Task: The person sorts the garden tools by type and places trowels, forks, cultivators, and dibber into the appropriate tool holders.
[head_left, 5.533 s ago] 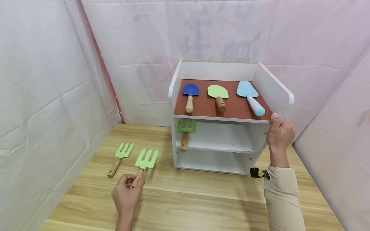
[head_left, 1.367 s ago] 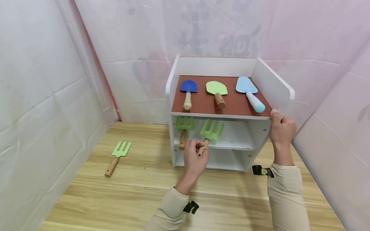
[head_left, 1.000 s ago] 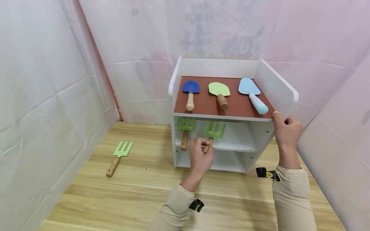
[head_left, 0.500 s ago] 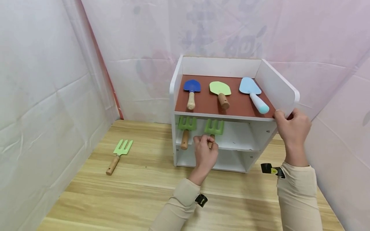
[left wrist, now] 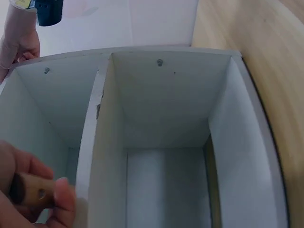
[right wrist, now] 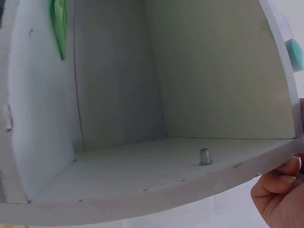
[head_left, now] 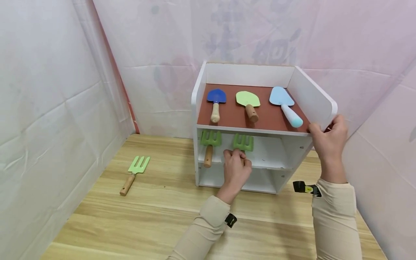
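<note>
In the head view my left hand (head_left: 236, 169) pinches the wooden handle of a green hand fork (head_left: 243, 142), whose prongs point inward on the middle shelf. The handle (left wrist: 40, 192) shows between thumb and fingers in the left wrist view. Left of it, another green hand fork (head_left: 209, 156) lies on that shelf, its handle jutting past the front edge. My right hand (head_left: 330, 146) grips the right side of the white shelf unit (head_left: 253, 130) at its front edge, just below the top board. A third green hand fork (head_left: 132, 176) lies on the table at left.
The unit's brown top holds a blue trowel (head_left: 216, 104), a light green trowel (head_left: 248, 105) and a light blue trowel (head_left: 284, 106). White sheets (head_left: 156, 90) hang behind and beside the wooden table (head_left: 136, 224). A metal peg (right wrist: 205, 156) sticks out of the unit's inner side.
My left hand has carried the hand fork from the table to the middle shelf, then edged it inward and slightly right. My right hand stays on the unit's edge, its fingers shifted farther round the side.
</note>
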`<state>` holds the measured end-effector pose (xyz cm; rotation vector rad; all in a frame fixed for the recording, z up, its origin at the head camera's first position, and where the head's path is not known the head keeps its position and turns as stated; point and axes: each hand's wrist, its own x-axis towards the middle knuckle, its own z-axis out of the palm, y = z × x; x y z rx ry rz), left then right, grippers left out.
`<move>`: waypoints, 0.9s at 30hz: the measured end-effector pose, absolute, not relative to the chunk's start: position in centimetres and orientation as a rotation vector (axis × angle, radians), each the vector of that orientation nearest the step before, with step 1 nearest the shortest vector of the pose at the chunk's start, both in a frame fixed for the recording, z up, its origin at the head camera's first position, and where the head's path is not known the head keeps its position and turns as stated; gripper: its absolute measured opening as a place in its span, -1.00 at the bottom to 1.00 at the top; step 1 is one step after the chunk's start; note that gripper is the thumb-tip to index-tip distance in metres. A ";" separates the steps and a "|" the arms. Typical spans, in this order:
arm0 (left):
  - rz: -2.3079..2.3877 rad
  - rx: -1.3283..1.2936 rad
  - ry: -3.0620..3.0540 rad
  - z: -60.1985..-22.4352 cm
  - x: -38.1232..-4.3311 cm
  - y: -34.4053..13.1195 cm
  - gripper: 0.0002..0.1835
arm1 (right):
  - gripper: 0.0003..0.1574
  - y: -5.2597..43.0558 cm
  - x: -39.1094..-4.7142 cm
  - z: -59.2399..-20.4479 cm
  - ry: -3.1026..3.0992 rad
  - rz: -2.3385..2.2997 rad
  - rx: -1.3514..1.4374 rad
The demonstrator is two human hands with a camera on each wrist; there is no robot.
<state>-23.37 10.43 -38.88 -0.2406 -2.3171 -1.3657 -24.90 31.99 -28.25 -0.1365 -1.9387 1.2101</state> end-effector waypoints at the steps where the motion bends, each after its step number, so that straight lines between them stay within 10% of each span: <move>1: -1.339 -0.248 -2.344 -38.7 -23.4 10.4 -0.99 | -0.74 32.0 -25.0 -28.4 -1.926 1.235 -0.116; 27: -0.677 -0.272 -2.879 -34.6 -24.5 11.3 -0.94 | -0.82 31.9 -25.6 -29.5 -1.633 1.561 0.056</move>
